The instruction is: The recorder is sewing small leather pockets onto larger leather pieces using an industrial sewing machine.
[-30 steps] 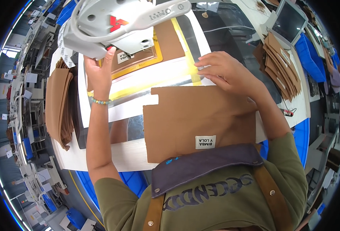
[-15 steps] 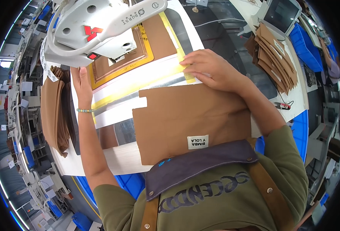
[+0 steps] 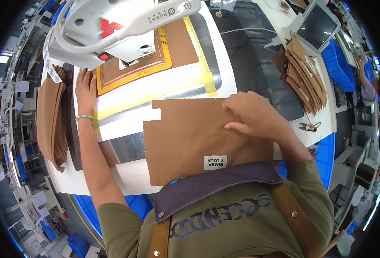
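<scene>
My left hand [image 3: 86, 90] lies open along the left edge of a white template board [image 3: 177, 77] with yellow tape, beside a yellow-rimmed frame [image 3: 130, 78] under a white sewing machine head [image 3: 87, 23]. My right hand [image 3: 248, 116] rests on a brown cut piece [image 3: 183, 129], its fingertips curved near the top edge and its thumb apart from them. That piece lies at the table's front edge, with a white sewn label [image 3: 216, 162] near its lower side.
Brown stacked pieces stand at left [image 3: 50, 120] and right [image 3: 304, 75]. Thread snips [image 3: 308, 127] lie at the right. A screen [image 3: 317, 26] and blue bin [image 3: 338, 64] are at the back right, blue bins under the front edge. Another person [image 3: 366, 86] is at far right.
My right hand has moved down from the yellow tape onto the brown piece. My left hand has shifted left along the board's edge, and the view has shifted slightly.
</scene>
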Action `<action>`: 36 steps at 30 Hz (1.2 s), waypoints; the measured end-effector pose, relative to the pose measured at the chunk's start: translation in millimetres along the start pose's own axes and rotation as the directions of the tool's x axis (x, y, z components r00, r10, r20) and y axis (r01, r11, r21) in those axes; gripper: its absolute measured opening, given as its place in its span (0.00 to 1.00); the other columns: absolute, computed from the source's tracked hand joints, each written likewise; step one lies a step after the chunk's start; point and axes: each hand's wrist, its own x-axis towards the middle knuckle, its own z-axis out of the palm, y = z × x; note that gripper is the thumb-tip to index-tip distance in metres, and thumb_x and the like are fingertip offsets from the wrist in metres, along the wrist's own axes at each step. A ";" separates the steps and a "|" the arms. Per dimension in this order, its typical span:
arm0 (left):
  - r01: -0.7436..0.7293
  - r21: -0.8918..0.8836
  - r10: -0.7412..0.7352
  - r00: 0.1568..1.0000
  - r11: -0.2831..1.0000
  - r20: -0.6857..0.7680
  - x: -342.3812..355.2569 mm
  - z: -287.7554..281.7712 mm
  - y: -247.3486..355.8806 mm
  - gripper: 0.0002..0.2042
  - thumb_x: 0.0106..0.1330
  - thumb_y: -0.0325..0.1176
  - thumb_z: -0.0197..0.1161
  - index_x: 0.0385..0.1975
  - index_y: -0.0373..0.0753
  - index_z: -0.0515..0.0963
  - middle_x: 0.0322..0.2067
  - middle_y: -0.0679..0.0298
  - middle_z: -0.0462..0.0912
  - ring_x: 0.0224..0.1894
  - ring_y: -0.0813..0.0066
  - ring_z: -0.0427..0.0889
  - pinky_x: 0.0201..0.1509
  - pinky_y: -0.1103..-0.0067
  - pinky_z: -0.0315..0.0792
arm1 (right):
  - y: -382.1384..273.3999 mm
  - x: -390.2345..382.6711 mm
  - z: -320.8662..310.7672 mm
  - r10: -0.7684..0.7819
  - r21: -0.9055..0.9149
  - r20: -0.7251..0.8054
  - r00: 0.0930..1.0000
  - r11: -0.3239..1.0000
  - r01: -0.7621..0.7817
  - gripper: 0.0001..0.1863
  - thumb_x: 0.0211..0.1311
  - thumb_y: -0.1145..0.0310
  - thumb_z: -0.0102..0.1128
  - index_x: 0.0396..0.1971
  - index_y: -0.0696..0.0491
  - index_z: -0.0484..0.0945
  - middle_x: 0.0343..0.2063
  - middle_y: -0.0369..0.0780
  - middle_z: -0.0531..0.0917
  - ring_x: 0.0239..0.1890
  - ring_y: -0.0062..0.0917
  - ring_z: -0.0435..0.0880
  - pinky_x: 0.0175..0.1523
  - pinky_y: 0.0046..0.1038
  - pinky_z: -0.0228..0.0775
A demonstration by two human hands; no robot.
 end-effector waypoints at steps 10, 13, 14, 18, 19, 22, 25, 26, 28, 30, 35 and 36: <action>0.268 0.332 -0.237 0.962 0.904 -0.133 -6.3 -10.4 42.3 0.17 0.75 0.46 0.58 0.40 0.38 0.84 0.41 0.51 0.86 0.40 0.45 0.85 0.42 0.57 0.77 | 4.5 -10.5 -2.3 0.110 -0.001 -0.181 0.977 0.994 -0.112 0.20 0.56 0.60 0.72 0.45 0.54 0.78 0.38 0.41 0.81 0.44 0.39 0.79 0.50 0.37 0.67; 0.322 0.271 -0.303 0.947 0.907 -0.110 -6.1 -11.5 36.1 0.15 0.75 0.47 0.57 0.43 0.41 0.82 0.34 0.48 0.87 0.37 0.43 0.86 0.40 0.56 0.78 | 10.2 -6.3 3.0 0.067 0.077 -0.175 0.982 0.996 -0.055 0.16 0.59 0.61 0.70 0.43 0.53 0.80 0.36 0.42 0.83 0.42 0.40 0.80 0.50 0.38 0.68; 0.339 0.242 -0.314 0.939 0.909 -0.138 -4.7 -10.8 32.8 0.15 0.75 0.47 0.56 0.45 0.43 0.82 0.32 0.46 0.87 0.37 0.43 0.87 0.41 0.56 0.79 | 12.5 -4.3 4.7 0.020 0.111 -0.213 0.977 0.994 0.004 0.14 0.60 0.62 0.69 0.41 0.53 0.80 0.34 0.42 0.84 0.41 0.41 0.81 0.49 0.38 0.68; 0.345 0.163 -0.320 0.933 0.924 -0.165 1.5 -7.8 13.3 0.14 0.75 0.47 0.56 0.47 0.45 0.82 0.33 0.44 0.87 0.38 0.42 0.87 0.42 0.55 0.79 | 19.7 0.9 6.6 -0.006 0.137 -0.225 0.974 0.990 0.038 0.11 0.61 0.63 0.68 0.38 0.53 0.81 0.32 0.42 0.84 0.38 0.42 0.81 0.47 0.39 0.69; 0.392 0.268 -0.344 0.915 0.880 -0.211 2.0 -10.2 7.3 0.14 0.74 0.47 0.56 0.45 0.44 0.82 0.33 0.45 0.87 0.39 0.42 0.86 0.42 0.54 0.79 | 19.5 0.7 6.6 0.008 0.146 -0.223 0.975 0.989 0.025 0.11 0.61 0.63 0.68 0.38 0.53 0.81 0.31 0.43 0.84 0.37 0.43 0.81 0.47 0.39 0.70; 0.617 0.310 -0.522 0.782 0.723 -0.339 -20.5 -48.2 -12.0 0.16 0.74 0.46 0.56 0.40 0.40 0.82 0.32 0.46 0.87 0.40 0.41 0.86 0.43 0.52 0.78 | 15.8 -0.6 5.6 0.020 0.157 -0.215 0.976 0.988 0.015 0.10 0.60 0.64 0.68 0.37 0.53 0.81 0.30 0.43 0.84 0.36 0.43 0.81 0.46 0.39 0.70; 0.462 0.338 -0.390 0.883 0.820 -0.261 -58.1 -81.5 3.2 0.14 0.74 0.44 0.57 0.38 0.39 0.81 0.32 0.45 0.86 0.39 0.40 0.85 0.43 0.55 0.78 | 14.4 1.0 2.6 0.045 0.151 -0.212 0.976 0.988 -0.013 0.10 0.60 0.65 0.68 0.37 0.54 0.80 0.31 0.43 0.84 0.36 0.43 0.81 0.46 0.38 0.70; 0.415 0.267 -0.356 0.903 0.870 -0.241 -77.3 -94.1 13.8 0.13 0.74 0.42 0.60 0.38 0.37 0.81 0.31 0.49 0.87 0.37 0.49 0.86 0.42 0.62 0.78 | 14.1 1.1 2.5 0.067 0.151 -0.192 0.979 0.988 -0.038 0.10 0.60 0.65 0.68 0.37 0.54 0.80 0.31 0.43 0.84 0.37 0.43 0.81 0.46 0.38 0.70; 0.405 0.212 -0.354 0.904 0.890 -0.241 -123.9 -126.9 35.8 0.11 0.74 0.39 0.62 0.37 0.36 0.80 0.30 0.53 0.88 0.34 0.58 0.87 0.41 0.69 0.78 | 15.1 3.0 3.3 0.041 0.150 -0.201 0.979 0.989 -0.010 0.11 0.59 0.65 0.68 0.37 0.54 0.80 0.30 0.44 0.84 0.36 0.42 0.81 0.46 0.37 0.71; 0.474 -0.247 -0.531 0.798 0.845 -0.286 -181.8 -157.9 55.5 0.10 0.73 0.37 0.66 0.40 0.35 0.81 0.33 0.66 0.87 0.36 0.81 0.82 0.43 0.82 0.75 | 16.1 2.5 5.3 0.006 0.154 -0.188 0.982 0.988 0.023 0.11 0.59 0.66 0.69 0.37 0.55 0.81 0.30 0.44 0.84 0.36 0.42 0.82 0.45 0.36 0.71; 0.547 -0.735 -0.860 0.501 0.400 -0.096 -323.7 -199.2 58.5 0.10 0.74 0.33 0.65 0.47 0.34 0.82 0.41 0.70 0.84 0.43 0.87 0.79 0.47 0.87 0.73 | 16.2 6.7 10.4 0.187 0.253 -0.152 0.971 0.957 -0.145 0.11 0.60 0.70 0.70 0.37 0.59 0.80 0.26 0.43 0.82 0.27 0.29 0.79 0.37 0.27 0.70; 0.601 -0.719 -0.906 0.414 0.348 -0.092 -347.1 -198.5 54.1 0.11 0.75 0.34 0.65 0.48 0.34 0.82 0.42 0.69 0.85 0.44 0.86 0.80 0.49 0.86 0.73 | 14.9 8.4 12.1 0.136 0.225 -0.157 0.978 0.969 -0.098 0.11 0.60 0.70 0.70 0.37 0.59 0.80 0.26 0.43 0.82 0.27 0.29 0.79 0.37 0.27 0.70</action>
